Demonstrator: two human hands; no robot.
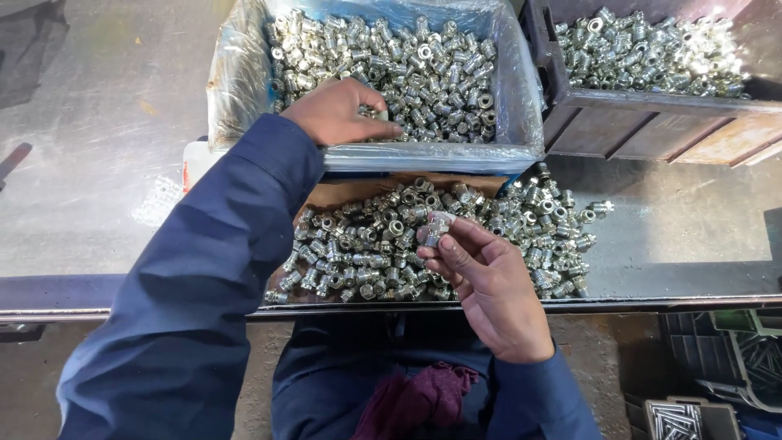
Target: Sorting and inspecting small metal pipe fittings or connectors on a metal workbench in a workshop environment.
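Observation:
My left hand [338, 112] reaches into a blue plastic-lined bin [513, 90] full of small silver metal fittings [423, 73]; its fingers are pinched on fittings at the near edge of the heap. My right hand [489, 281] is raised over the table's near edge and holds one metal fitting [434, 226] between thumb and fingertips. Below it, a loose pile of the same fittings [383, 244] lies on a brown cardboard sheet [342, 192] and spills onto the metal table. Both sleeves are dark blue.
A dark metal crate [652, 122] at the back right holds more silver fittings. The grey metal table [90, 163] stretches left. A maroon cloth [419, 399] lies on my lap. More metal parts sit in a box [680, 420] at the lower right.

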